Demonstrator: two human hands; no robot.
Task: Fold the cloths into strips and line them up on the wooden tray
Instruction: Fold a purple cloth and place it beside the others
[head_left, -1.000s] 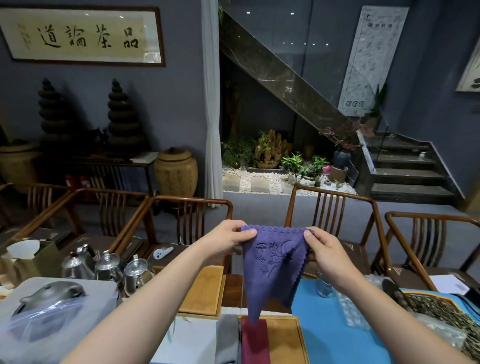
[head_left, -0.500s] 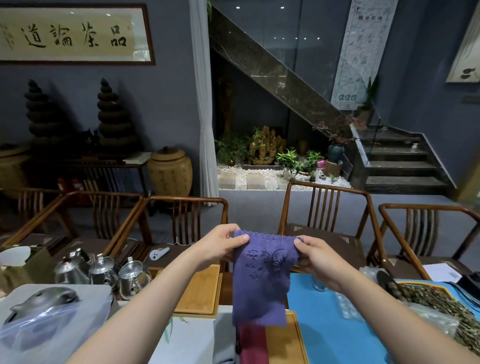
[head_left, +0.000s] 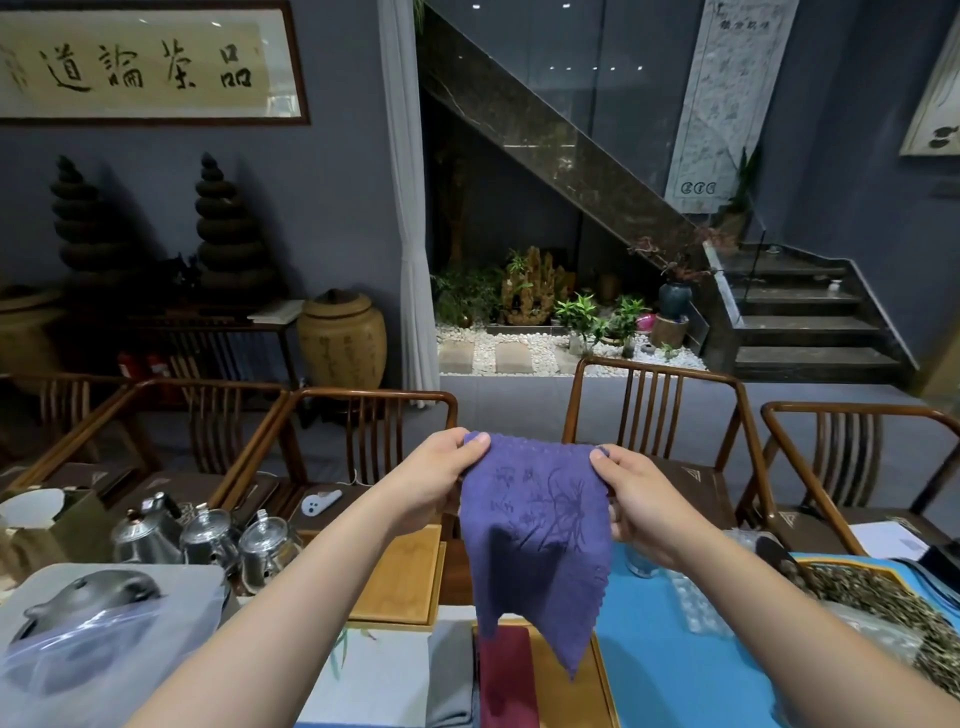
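Observation:
A purple cloth (head_left: 535, 530) with a faint flower pattern hangs in the air in front of me. My left hand (head_left: 431, 488) pinches its top left corner and my right hand (head_left: 639, 499) pinches its top right corner. The cloth's lower edge dangles over a wooden tray (head_left: 566, 680) at the table's near edge. On that tray lies a folded dark red strip (head_left: 506, 680). A folded grey strip (head_left: 449, 675) lies just left of the red one; the tray edge under it is hidden.
A second wooden tray (head_left: 400, 577) lies further back. Several metal teapots (head_left: 208, 540) stand at the left, with a bagged dark teapot (head_left: 83, 603) in front. A blue mat (head_left: 675, 654) covers the right side. Wooden chairs (head_left: 654, 415) line the far side.
Both hands have drawn the cloth's top corners further apart, so the cloth hangs wider and flatter than before. The view has shifted slightly.

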